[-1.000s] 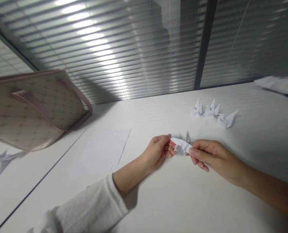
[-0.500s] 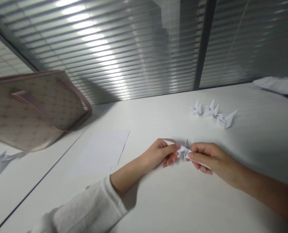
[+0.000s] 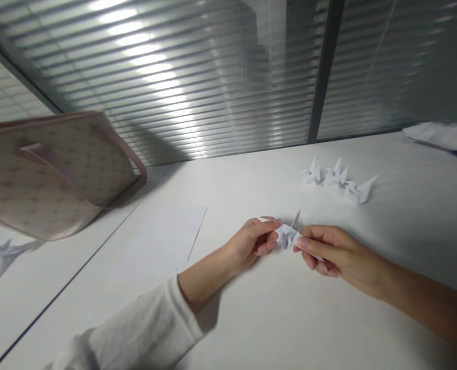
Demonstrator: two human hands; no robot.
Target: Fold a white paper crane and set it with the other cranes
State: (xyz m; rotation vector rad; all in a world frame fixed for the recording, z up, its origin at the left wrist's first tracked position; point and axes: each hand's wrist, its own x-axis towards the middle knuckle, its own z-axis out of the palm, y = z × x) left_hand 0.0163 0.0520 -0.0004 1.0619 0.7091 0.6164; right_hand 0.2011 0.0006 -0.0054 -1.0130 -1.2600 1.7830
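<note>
A small white origami crane (image 3: 287,236) is stretched between my two hands above the white table (image 3: 274,318). My left hand (image 3: 253,239) pinches one side of it between thumb and fingers, and a white tip shows above those fingers. On the other side, my right hand (image 3: 326,249) grips a long folded flap between thumb and forefinger. One narrow point of the paper sticks up between the hands. Farther back stand three finished-looking paper cranes (image 3: 335,174) in a loose row. The fingers cover part of the held paper.
Flat white paper (image 3: 162,236) lies left of my hands. A pale patterned handbag (image 3: 54,174) stands at the left, with folded paper (image 3: 4,257) near it. More white paper (image 3: 444,134) lies at the back right. Window blinds (image 3: 213,92) border the table's far edge.
My left hand has shifted slightly up and left. The crane's middle has moved left a little and looks more spread, and its upright point shows longer. My right hand has barely moved.
</note>
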